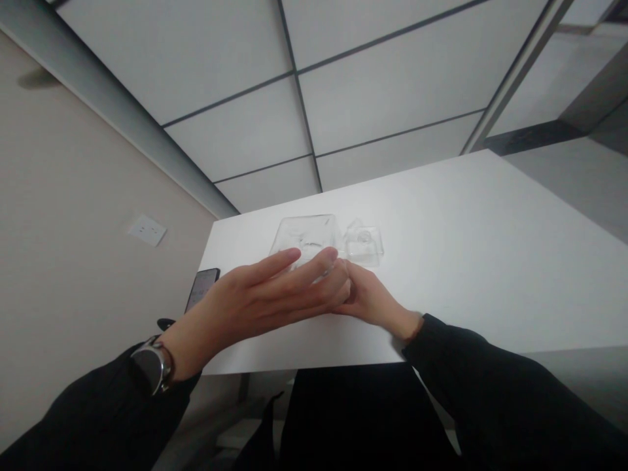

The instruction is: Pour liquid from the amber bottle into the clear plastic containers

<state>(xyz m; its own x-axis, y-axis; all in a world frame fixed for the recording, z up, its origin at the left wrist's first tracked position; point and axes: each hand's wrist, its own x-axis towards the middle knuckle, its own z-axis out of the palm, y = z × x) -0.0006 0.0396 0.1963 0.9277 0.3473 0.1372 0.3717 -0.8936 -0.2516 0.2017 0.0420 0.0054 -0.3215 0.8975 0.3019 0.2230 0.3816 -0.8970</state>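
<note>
Where the two hands meet: the left hand is seen from its back, extended across the white table toward the right hand, whose fingers are partly covered by it.
Left hand, state: the two upper digits are held apart, the lower fingers bent toward the right hand; whether anything is held cannot be told.
Right hand, state: narrow, with fingers curled; contents hidden, so a grip cannot be confirmed.
Clear plastic box: located on the table just beyond the left hand, its near side hidden by the fingers.
Smaller clear container: located beside the box, beyond the right hand; fine detail blurred.
Phone: placed at the table's left edge, partly hidden by the left forearm.
Watch: worn on the left wrist.
Wall socket: mounted left of the table.
</note>
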